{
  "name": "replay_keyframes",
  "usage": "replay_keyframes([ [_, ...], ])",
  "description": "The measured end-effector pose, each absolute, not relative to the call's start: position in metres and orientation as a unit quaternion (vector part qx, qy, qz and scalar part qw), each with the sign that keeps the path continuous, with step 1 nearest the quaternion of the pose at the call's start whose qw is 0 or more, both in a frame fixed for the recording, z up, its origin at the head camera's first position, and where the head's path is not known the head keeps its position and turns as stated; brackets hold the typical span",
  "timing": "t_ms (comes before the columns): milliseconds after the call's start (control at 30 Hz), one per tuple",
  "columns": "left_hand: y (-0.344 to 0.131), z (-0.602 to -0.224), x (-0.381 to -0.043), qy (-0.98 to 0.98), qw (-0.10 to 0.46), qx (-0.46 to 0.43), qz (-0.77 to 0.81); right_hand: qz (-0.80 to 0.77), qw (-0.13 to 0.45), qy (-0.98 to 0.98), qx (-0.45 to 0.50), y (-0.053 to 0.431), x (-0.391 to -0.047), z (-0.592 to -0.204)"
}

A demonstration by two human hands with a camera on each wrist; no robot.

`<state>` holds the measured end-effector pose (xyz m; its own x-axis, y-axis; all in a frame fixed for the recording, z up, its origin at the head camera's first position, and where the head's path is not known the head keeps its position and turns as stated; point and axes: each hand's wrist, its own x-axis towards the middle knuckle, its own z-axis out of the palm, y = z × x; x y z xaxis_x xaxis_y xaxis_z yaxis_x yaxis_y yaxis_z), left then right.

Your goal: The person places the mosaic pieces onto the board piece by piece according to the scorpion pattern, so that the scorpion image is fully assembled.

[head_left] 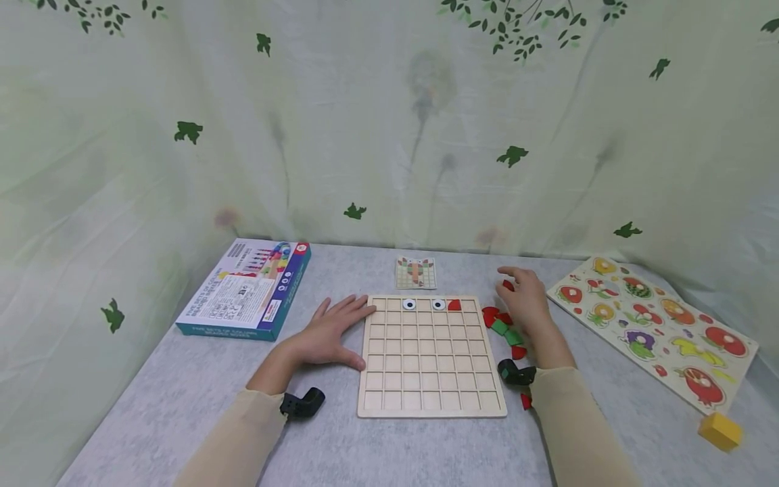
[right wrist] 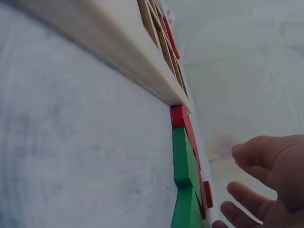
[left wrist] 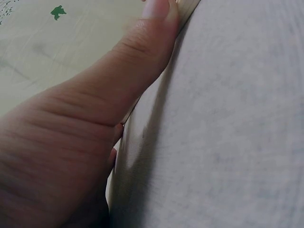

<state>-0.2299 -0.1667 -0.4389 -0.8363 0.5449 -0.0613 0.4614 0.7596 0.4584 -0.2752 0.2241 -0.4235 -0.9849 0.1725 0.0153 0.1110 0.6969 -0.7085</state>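
Observation:
My left hand (head_left: 331,336) lies with fingers spread at the left edge of a wooden grid board (head_left: 432,404), its thumb and fingertips touching the side. In the top row of the board sit two eye pieces (head_left: 409,305) and a red quarter-round piece (head_left: 454,306). Right of the board, my right hand (head_left: 525,297) hovers over the loose pieces, fingers bent and apart. No piece shows between its fingers in the right wrist view. A red piece (head_left: 508,285) lies under its fingertips. Nearby are several red pieces (head_left: 489,315) and two green pieces (right wrist: 185,159).
Behind the board lies a small pattern card (head_left: 416,273). A blue-edged box (head_left: 237,291) is at the left. To the right are a fruit picture board (head_left: 657,325) and a yellow block (head_left: 721,431). A leaf-print curtain (head_left: 389,135) hangs behind the table.

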Motion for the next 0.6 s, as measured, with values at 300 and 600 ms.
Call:
replay_keyframes([
  [300,-0.166,-0.440,-0.231,0.934,0.100,0.266,0.216,0.353,0.011,-0.934,-0.048,0.238,-0.283,-0.439],
  [600,-0.166,-0.439,-0.231,0.936,0.107,0.259,0.214,0.323,0.028,-0.946,-0.022,0.241,-0.283,-0.444],
])
